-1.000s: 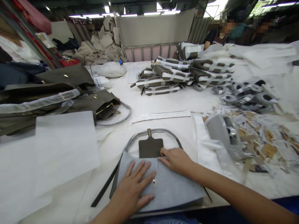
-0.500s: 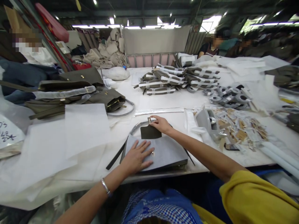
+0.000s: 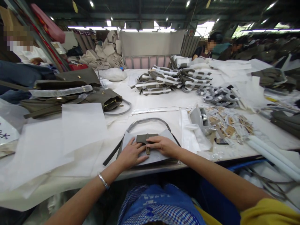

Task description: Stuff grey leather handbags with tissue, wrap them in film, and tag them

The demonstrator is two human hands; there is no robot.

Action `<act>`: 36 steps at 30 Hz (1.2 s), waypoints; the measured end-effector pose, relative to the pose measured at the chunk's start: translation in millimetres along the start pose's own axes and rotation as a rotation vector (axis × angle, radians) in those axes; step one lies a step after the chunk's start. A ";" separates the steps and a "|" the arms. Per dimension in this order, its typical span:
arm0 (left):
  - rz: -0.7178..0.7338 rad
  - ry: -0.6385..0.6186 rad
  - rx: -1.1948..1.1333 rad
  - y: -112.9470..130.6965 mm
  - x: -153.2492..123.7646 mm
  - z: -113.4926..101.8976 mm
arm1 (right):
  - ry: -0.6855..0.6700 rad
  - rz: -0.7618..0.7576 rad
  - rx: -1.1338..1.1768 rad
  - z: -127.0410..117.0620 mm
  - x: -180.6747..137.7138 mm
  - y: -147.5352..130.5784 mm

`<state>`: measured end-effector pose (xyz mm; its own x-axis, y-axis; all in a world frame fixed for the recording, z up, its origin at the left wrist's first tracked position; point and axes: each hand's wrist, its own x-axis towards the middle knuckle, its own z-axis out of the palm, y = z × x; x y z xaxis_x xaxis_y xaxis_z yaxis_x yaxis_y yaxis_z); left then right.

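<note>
A dark olive handbag [image 3: 118, 152] lies before me near the table's front edge, a pale protective sheet [image 3: 166, 137] over its front. Its wrapped handle [image 3: 150, 119] arches away from me. The olive closure tab [image 3: 141, 138] is folded down over the sheet, its gold clasp [image 3: 148, 150] between my hands. My left hand [image 3: 133, 153] rests spread on the sheet, fingertips by the tab's left side. My right hand [image 3: 164, 146] lies across the tab with fingers stretched out, pressing on it. A dark strap [image 3: 112, 156] sticks out at the bag's left.
White paper sheets [image 3: 82, 125] and several olive bags [image 3: 93, 97] are at left. Wrapped olive pieces [image 3: 161, 78] and grey rolls [image 3: 219, 95] sit farther back. To the right stand a grey bin [image 3: 199, 118] and scattered tags [image 3: 231, 125]. People work beyond the table.
My right hand has brought the raised tab and clasp down toward me onto the sheet and let go of the clasp. My left hand has shifted slightly left.
</note>
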<state>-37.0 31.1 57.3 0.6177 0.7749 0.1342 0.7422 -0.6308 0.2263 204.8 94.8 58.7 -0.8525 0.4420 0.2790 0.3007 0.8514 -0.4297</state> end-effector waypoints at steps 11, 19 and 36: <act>0.000 0.176 0.148 4.7 -6.2 10.7 | -0.124 0.040 -0.146 13.7 -11.3 9.6; 0.202 0.251 0.007 38.3 -17.3 15.4 | -0.158 0.052 -0.203 10.0 -9.5 2.7; 0.128 0.330 0.024 38.9 -29.6 49.5 | -0.232 0.048 -0.257 10.2 25.8 -5.8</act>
<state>-13.6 -18.4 14.4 0.5920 0.6582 0.4651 0.6725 -0.7215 0.1650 176.7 98.4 59.6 -0.9005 0.4323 0.0480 0.4154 0.8875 -0.1995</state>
